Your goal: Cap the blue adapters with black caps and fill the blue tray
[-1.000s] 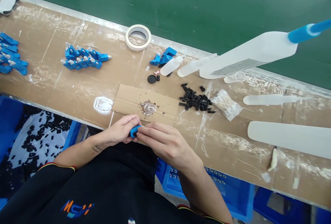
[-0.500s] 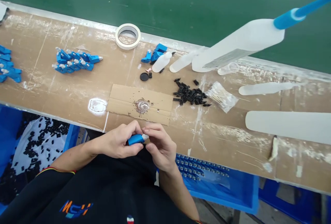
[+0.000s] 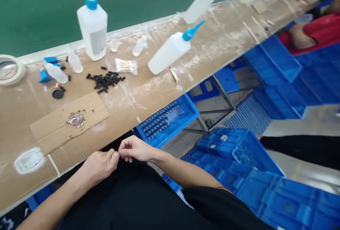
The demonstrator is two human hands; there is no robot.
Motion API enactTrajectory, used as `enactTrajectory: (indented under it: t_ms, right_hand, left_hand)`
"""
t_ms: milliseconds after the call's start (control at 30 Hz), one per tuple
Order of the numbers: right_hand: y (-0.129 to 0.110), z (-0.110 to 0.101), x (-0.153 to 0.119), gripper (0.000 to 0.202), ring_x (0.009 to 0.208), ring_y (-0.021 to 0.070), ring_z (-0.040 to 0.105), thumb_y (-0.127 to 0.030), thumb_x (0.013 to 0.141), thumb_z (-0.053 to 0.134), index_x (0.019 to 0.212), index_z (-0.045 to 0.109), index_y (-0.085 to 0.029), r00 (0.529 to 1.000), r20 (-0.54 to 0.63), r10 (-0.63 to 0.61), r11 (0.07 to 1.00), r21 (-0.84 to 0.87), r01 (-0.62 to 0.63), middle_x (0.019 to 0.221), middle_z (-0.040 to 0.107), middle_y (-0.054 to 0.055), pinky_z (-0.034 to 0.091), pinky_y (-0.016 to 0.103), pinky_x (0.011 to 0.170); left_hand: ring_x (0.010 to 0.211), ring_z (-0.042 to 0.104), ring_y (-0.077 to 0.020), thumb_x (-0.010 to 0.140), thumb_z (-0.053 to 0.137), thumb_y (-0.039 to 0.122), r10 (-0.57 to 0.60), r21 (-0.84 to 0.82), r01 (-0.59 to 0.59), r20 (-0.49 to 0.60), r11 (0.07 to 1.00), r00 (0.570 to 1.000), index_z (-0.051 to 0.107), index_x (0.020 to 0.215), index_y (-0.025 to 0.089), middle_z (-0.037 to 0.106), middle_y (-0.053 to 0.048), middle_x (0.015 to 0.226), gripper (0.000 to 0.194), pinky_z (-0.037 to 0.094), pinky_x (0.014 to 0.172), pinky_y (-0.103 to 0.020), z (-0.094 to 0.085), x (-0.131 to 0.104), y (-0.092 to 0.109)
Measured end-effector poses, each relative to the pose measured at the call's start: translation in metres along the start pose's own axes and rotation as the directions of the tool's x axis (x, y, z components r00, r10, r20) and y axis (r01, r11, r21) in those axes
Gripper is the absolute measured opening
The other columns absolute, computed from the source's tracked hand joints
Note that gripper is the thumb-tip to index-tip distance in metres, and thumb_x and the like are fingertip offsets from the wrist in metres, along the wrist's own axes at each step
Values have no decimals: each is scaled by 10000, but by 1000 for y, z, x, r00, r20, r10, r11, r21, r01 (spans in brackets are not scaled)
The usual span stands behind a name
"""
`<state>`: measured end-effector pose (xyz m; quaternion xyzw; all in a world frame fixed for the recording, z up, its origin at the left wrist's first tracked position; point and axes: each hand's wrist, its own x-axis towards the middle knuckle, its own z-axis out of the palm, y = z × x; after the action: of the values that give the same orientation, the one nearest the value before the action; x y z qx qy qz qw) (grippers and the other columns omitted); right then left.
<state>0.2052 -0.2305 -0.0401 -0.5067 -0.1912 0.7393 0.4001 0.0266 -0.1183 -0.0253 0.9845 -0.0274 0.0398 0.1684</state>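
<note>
Left hand (image 3: 98, 166) and right hand (image 3: 136, 148) meet fingertip to fingertip just off the near edge of the worktop (image 3: 130, 102), in front of the black shirt (image 3: 114, 196). Left: knuckles up, thumb and index pressed together. Right: thumb and index pinched at the left's fingertips, other fingers curled. Anything in that pinch is hidden, can't tell.

Nearest thing: blue tray (image 3: 170, 133), right and far of the hands, looks lower than the worktop. Right hand clearly nearer it. Long axis near-left to far-right; rows of small parts (image 3: 156, 122) run the same line.

Cardboard strip (image 3: 57, 131) on the worktop, left and far, same axis, clear puddle (image 3: 76, 119) mid-strip. Left hand nearer. Neither hand touches tray or cardboard.
</note>
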Motion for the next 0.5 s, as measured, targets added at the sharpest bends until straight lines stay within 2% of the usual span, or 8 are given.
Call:
enactTrajectory:
  t_ms: [100, 133, 200, 233, 300, 367, 433, 500]
  right_hand:
    - [22, -25, -25, 560, 508, 92, 544, -690, 725, 776, 779, 647, -148, 981, -190, -44, 999, -37, 37, 605, 613, -18, 435, 209, 463]
    - [27, -39, -34, 555, 516, 101, 553, -702, 774, 719, 798, 649, -152, 950, -301, -82, 989, -145, 39, 615, 619, -11, 446, 221, 476]
    - [31, -79, -55, 548, 564, 134, 597, -693, 885, 572, 853, 664, -154, 804, -557, -209, 894, -442, -74, 664, 656, 21, 486, 257, 531]
    - [32, -104, -67, 544, 611, 149, 626, -664, 939, 483, 882, 669, -156, 668, -681, -301, 783, -576, -235, 709, 681, 39, 508, 274, 580]
    - [32, -155, -88, 501, 784, 203, 668, -535, 1009, 380, 1001, 666, -123, 503, -791, -348, 707, -574, -414, 872, 727, 122, 523, 322, 705]
    - [34, -201, -103, 431, 910, 251, 668, -410, 1019, 369, 1039, 667, -99, 394, -851, -348, 627, -524, -577, 984, 733, 192, 495, 360, 799]
    - [38, -236, -107, 341, 1021, 288, 660, -314, 996, 429, 1037, 682, -89, 366, -872, -326, 518, -489, -702, 1066, 727, 237, 457, 382, 885]
    - [43, -257, -102, 269, 1125, 305, 644, -255, 971, 500, 1007, 704, -84, 398, -872, -284, 392, -485, -782, 1103, 725, 252, 416, 392, 972]
  left_hand:
    - [757, 735, -263, 1014, 480, 214, 41, -83, -39, 19, 996, 999, 611, 1071, 115, 718, -135, 936, 174, 607, 637, -365, 9, 25, 9]
    - [930, 747, -315, 1013, 519, 279, 29, -125, -31, -16, 992, 999, 569, 1239, 97, 706, -209, 1127, 294, 634, 749, -429, 9, 32, 11]
    - [1219, 663, -378, 997, 581, 359, -39, -226, 15, -104, 974, 994, 373, 1499, 118, 540, -298, 1443, 595, 614, 929, -511, 9, 43, 13]
    - [1295, 621, -371, 994, 595, 352, -91, -281, 51, -134, 958, 987, 284, 1560, 148, 468, -298, 1518, 676, 599, 984, -510, 7, 46, 12]
    - [1344, 593, -320, 1002, 589, 282, -191, -364, 121, -162, 923, 968, 207, 1600, 196, 452, -258, 1546, 714, 586, 1037, -465, 2, 50, 9]
    - [1334, 602, -290, 1008, 574, 237, -228, -373, 159, -148, 914, 962, 246, 1593, 215, 510, -212, 1507, 671, 583, 1051, -439, -3, 49, 2]
    - [1285, 632, -289, 1009, 571, 236, -196, -325, 150, -115, 934, 974, 371, 1538, 218, 581, -176, 1438, 566, 594, 1026, -434, -8, 45, -5]
    - [1211, 666, -285, 1009, 569, 232, -160, -275, 133, -78, 952, 984, 500, 1438, 214, 643, -149, 1351, 435, 605, 986, -427, -13, 37, -10]
